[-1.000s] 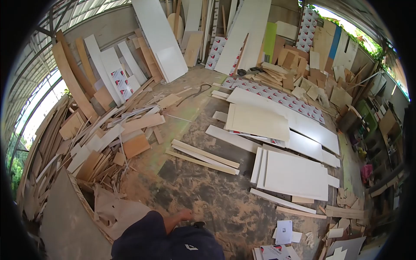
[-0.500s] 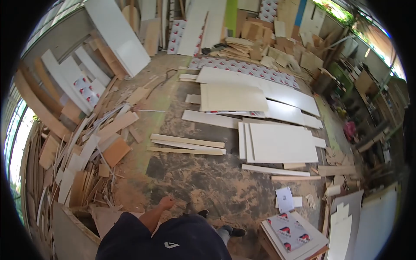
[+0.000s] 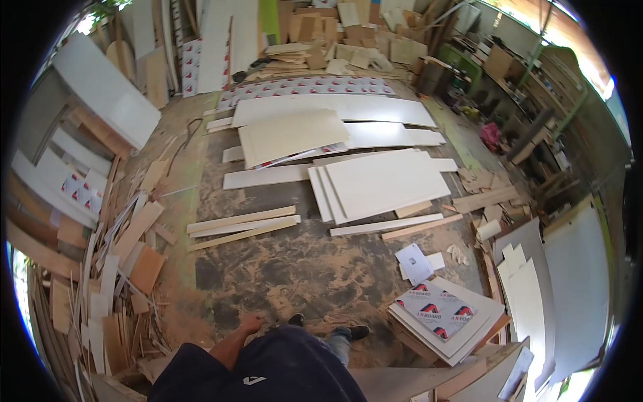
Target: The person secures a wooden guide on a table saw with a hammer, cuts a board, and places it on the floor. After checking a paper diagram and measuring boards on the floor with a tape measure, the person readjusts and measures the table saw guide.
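Note:
My left hand (image 3: 251, 325) hangs low in front of my dark shirt, above the dusty floor. Its fingers look loosely curled, and nothing shows in them. My right hand is out of view. Near the left hand are my dark shoes (image 3: 296, 319). To my right, a stack of white boards (image 3: 439, 315) bears a printed sheet marked with red and black logos. White papers (image 3: 414, 263) lie on the floor just beyond it.
White panels (image 3: 385, 184) lie in overlapping piles ahead, with a cream board (image 3: 291, 137) on top of some. Narrow strips (image 3: 244, 224) rest on the floor nearer me. Offcuts (image 3: 137, 261) crowd the left side; panels (image 3: 107, 87) lean there. Cluttered shelves (image 3: 516, 80) line the right.
My view has turned to the right, so the floor panels sit further left and more of the right side shows. My left hand stays low by my body.

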A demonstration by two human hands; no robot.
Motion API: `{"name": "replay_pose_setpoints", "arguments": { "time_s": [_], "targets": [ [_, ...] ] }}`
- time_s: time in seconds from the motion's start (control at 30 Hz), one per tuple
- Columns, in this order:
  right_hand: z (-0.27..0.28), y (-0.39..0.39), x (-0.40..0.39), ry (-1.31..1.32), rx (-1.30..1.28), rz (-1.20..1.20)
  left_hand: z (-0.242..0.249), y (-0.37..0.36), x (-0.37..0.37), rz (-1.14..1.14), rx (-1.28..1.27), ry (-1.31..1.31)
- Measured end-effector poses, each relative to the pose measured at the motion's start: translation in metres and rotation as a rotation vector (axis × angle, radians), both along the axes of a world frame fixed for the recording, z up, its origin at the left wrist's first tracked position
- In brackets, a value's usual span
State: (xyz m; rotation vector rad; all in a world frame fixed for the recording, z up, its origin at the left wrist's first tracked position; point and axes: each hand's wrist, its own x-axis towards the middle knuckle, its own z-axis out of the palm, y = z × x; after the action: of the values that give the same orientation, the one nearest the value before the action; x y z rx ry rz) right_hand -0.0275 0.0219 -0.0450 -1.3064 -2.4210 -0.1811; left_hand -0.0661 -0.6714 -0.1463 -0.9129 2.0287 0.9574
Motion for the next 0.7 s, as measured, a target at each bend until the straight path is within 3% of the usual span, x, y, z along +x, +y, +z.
{"name": "replay_pose_setpoints", "arguments": {
  "time_s": [0.2,0.3,0.33,0.37,0.43,0.53,0.57,0.63,0.7],
  "targets": [
    [-0.002,0.057,0.052,-0.104,-0.024,-0.263,0.012,0.041,-0.056,-0.114,-0.053,0.13],
    [-0.083,0.114,0.086,-0.233,0.178,-0.396,0.002,0.055,-0.077,-0.136,0.069,0.189],
    [-0.104,0.126,0.098,-0.325,0.365,-0.465,0.006,0.06,-0.084,-0.155,0.07,0.187],
    [-0.091,0.114,0.097,-0.329,0.361,-0.482,0.013,0.068,-0.092,-0.159,0.077,0.147],
    [-0.057,0.087,0.086,-0.073,0.041,-0.296,0.016,0.076,-0.102,-0.174,0.088,0.107],
    [-0.048,0.081,0.084,0.12,-0.095,-0.249,0.007,0.08,-0.106,-0.217,0.109,0.125],
    [-0.04,0.076,0.075,0.094,-0.106,-0.401,0.002,0.079,-0.105,-0.233,0.096,0.148],
    [0.039,0.02,0.019,0.021,-0.156,-0.705,0.002,0.074,-0.102,-0.266,0.078,0.157],
    [0.027,0.028,0.029,-0.039,-0.146,-0.726,0.01,0.071,-0.104,-0.244,0.076,0.179]
  ]
}}
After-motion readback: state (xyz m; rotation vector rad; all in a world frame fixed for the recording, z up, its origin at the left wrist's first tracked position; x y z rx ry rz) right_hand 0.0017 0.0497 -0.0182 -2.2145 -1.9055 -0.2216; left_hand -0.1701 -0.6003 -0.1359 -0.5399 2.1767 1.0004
